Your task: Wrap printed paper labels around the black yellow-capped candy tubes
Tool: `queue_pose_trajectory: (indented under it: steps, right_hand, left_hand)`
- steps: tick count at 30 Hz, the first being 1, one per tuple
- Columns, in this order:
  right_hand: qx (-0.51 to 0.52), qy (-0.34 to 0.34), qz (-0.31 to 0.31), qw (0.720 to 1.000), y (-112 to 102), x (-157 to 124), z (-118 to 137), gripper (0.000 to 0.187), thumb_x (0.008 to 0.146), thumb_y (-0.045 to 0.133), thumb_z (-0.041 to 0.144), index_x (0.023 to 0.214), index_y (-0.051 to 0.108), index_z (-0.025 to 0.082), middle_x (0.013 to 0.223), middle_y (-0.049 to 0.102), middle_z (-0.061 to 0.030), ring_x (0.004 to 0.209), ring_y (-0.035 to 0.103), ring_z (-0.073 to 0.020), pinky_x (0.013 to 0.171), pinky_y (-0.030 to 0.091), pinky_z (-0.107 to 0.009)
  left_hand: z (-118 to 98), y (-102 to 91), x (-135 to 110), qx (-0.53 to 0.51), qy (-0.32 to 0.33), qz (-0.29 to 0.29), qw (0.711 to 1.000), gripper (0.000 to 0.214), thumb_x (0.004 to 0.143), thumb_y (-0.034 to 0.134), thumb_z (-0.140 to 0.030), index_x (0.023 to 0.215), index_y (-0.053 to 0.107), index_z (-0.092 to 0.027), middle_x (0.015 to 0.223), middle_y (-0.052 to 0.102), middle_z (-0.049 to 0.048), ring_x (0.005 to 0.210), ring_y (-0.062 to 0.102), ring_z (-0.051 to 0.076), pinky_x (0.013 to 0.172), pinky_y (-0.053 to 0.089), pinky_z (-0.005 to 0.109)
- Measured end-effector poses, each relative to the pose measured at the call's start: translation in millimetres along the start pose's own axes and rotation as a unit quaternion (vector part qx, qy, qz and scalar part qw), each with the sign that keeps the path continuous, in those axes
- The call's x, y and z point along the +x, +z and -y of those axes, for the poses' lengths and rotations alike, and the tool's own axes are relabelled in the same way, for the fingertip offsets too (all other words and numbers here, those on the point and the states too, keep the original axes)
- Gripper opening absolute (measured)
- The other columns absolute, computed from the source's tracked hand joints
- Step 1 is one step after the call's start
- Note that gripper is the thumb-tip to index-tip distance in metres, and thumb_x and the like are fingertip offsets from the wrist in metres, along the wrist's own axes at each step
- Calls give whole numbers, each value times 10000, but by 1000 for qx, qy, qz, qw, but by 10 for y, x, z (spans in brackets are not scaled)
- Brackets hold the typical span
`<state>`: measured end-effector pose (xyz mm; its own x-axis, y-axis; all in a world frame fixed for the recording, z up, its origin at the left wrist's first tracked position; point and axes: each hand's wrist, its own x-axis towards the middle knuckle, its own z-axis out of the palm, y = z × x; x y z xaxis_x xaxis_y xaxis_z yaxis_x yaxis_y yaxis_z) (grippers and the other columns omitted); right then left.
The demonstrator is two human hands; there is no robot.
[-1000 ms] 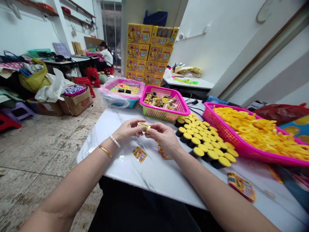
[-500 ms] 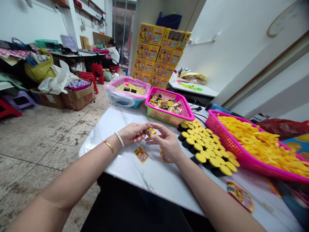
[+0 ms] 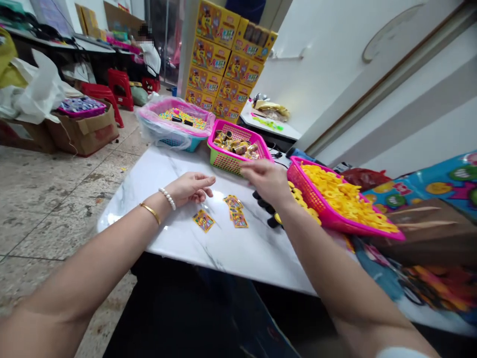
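**White marbled table [image 3: 261, 258], hands apart, printed pieces near both**

Flat printed pieces [image 3: 238, 220], yellow and multicoloured, overlap in a small group on the table, between the hands and a bit closer to the body. Single printed piece [image 3: 203, 220] lies alone left of them, just on the near side of the left hand [image 3: 192, 189]. That hand: open, fingers loosely bent, thumb out. Pearl bracelet [image 3: 167, 198] and gold bangle [image 3: 150, 213] on its wrist. Right hand [image 3: 265, 180] well apart from it, fingers drawn together near the front of the pink-and-green basket [image 3: 223, 160]; blurry, can't tell if it grips anything.

Black tubs with yellow lids [image 3: 309, 214] stand packed together, partly hidden by right hand and forearm. Wrapped pieces [image 3: 238, 145] fill the pink-and-green basket. Right of the tubs, pink basket [image 3: 303, 186] heaped with yellow ring-shaped parts [image 3: 331, 191]. Left side, plastic-lined basket [image 3: 194, 144] of small coloured beads [image 3: 199, 122], two black cylinders [image 3: 189, 123] lying on top.

Farther back: stacked yellow boxes [image 3: 214, 54]; far left, person in white top [image 3: 151, 58] sits near red stools [image 3: 119, 89].
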<state>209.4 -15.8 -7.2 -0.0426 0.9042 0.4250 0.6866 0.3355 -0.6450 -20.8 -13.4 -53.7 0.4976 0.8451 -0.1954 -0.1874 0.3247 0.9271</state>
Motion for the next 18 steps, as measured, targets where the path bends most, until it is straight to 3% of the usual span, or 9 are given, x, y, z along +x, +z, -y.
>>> queue_pose_trajectory:
  steps: [2,4,7,11,14,18]
  right_hand:
    - [-73,-30,40,996,-10,-434,-99,154,782,714,370,858,789,259,791,683,-29,625,595,-158,665,527,-366]
    - [-92,-18,62,994,7,-820,-238,105,763,743,350,821,784,273,785,681,-28,596,583,-161,622,504,-363]
    - [-62,-7,52,997,61,-1125,-405,71,777,737,327,726,728,279,774,657,-29,654,603,-196,603,486,-363]
    - [-105,-14,43,993,135,-1131,-456,166,822,658,255,667,609,222,736,598,-31,660,576,-190,624,467,-355]
    - [-143,-55,54,987,148,-1073,-455,150,837,606,217,691,570,203,740,583,-36,689,580,-189,660,474,-347]
    - [-164,-117,26,979,150,-948,-388,159,877,564,225,720,548,207,736,564,-31,695,570,-184,652,467,-329]
  left_hand:
    - [9,10,5,4,10,-1,1000,389,679,832,-430,853,692,-112,650,671,110,414,504,94,392,284,202]
    - [22,24,12,7,18,1,1000,353,669,844,-400,798,701,-105,633,665,111,404,483,85,390,263,202]
    - [36,47,18,31,28,11,999,288,682,842,-347,704,689,-105,603,654,100,393,460,73,384,244,200]
    - [31,60,15,81,21,15,996,247,722,813,-303,672,669,-108,584,645,71,386,430,53,384,252,200]
    - [26,56,19,100,13,-10,995,228,749,789,-286,692,656,-109,587,643,52,388,431,50,387,251,202]
    - [26,43,26,87,21,-25,996,304,767,768,-386,735,656,-105,609,640,54,397,446,55,389,224,205]
